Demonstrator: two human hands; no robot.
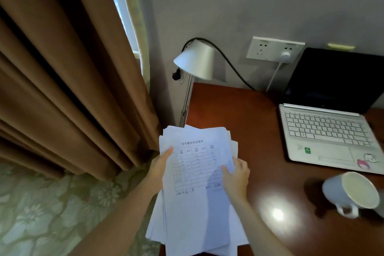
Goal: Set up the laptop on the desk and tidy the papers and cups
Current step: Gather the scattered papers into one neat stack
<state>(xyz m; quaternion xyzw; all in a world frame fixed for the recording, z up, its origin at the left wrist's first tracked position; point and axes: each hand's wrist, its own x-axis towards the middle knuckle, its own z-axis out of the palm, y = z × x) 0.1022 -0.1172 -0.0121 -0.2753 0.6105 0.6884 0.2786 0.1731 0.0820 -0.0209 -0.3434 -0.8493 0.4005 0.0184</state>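
Note:
A loose stack of white papers (197, 203), with a printed table on the top sheet, hangs over the left front corner of the brown desk (245, 122). My left hand (161, 165) grips the stack's left edge, thumb on top. My right hand (236, 174) holds the right edge, fingers curled onto the sheets. An open white laptop (326, 133) with a dark screen stands at the back right of the desk. A white mug (351, 191) lies tipped on its side near the front right, its mouth facing me.
A silver desk lamp (196, 60) stands at the desk's back left corner. A wall socket (274, 50) holds a white plug and cable. Brown curtains (68, 81) hang on the left over patterned carpet (52, 210).

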